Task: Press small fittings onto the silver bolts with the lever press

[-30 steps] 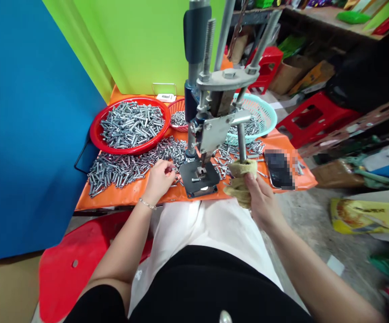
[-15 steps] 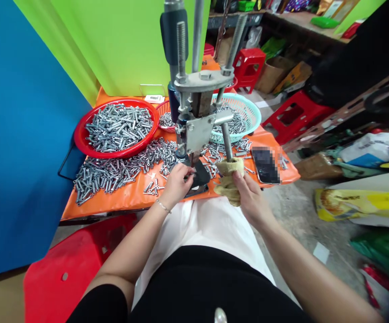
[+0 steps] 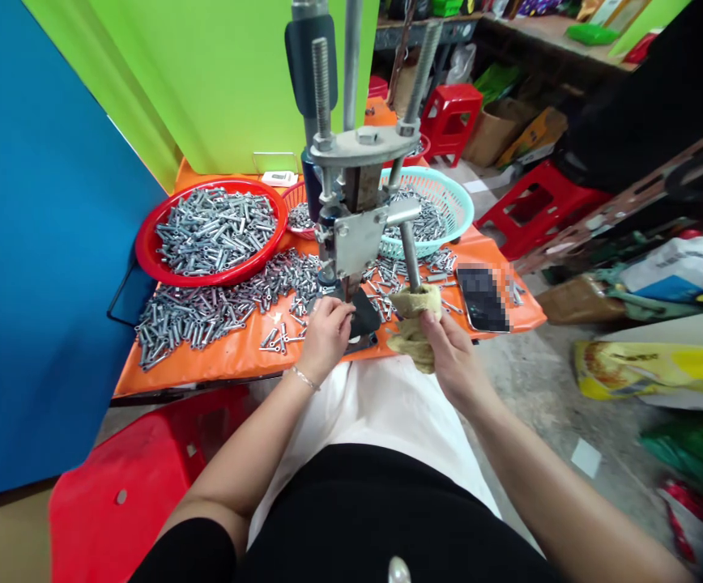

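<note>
A hand press (image 3: 351, 243) with threaded rods and a metal head stands at the table's front edge. My left hand (image 3: 327, 334) is at its black base (image 3: 364, 317), just under the ram, with thumb and fingers pinched together. Whatever lies between those fingertips is too small to make out. My right hand (image 3: 456, 356) is closed around the press lever (image 3: 411, 255), whose lower end is wrapped in a yellowish cloth (image 3: 413, 328). Small metal eye-ended parts (image 3: 197, 316) lie heaped left of the press, and more are scattered behind it.
A red basin (image 3: 145, 243) full of metal parts stands at the left, and a light-blue basket (image 3: 462, 206) behind the press. A phone (image 3: 483, 300) lies on the orange table cover (image 3: 218, 366). A red chair (image 3: 138, 478) is at lower left; red stools (image 3: 452, 121) stand beyond.
My left hand has shifted slightly at the press base, its fingers still pinched. My right hand keeps its hold on the lever. The view has moved a little.
</note>
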Demonstrator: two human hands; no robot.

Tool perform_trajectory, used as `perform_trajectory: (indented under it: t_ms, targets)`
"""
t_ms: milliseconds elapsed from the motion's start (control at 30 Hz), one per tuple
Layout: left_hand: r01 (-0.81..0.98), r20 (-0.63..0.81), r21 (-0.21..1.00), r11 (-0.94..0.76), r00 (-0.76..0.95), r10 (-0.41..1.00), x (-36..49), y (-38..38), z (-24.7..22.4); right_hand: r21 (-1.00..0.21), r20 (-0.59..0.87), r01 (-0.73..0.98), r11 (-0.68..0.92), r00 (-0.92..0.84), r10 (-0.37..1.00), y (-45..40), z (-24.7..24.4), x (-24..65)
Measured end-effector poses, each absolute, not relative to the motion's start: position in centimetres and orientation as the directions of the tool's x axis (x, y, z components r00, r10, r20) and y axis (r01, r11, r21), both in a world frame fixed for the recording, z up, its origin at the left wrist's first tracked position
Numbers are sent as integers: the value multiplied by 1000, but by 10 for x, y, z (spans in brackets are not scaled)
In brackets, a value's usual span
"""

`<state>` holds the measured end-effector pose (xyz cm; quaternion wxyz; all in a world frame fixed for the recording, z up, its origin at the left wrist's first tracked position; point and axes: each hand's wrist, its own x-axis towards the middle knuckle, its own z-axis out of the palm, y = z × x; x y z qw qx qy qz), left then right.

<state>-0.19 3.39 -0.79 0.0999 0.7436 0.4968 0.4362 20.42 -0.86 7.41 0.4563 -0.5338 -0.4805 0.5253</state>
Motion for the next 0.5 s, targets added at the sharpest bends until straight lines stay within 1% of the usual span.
perform_trajectory:
  t_ms: [200, 367, 500]
  targets:
    - [655, 559, 569, -498, 135, 818, -5, 36, -11, -993, -116, 24, -115, -23, 993, -8, 74, 204]
    - [687, 554, 579, -438, 63, 830, 11, 35, -16, -993, -119, 28, -118, -10, 993, -9, 72, 205]
    - [662, 545, 609, -437, 51, 837, 0, 21, -8, -988, -153, -27, -154, -23, 988, -10, 68, 207]
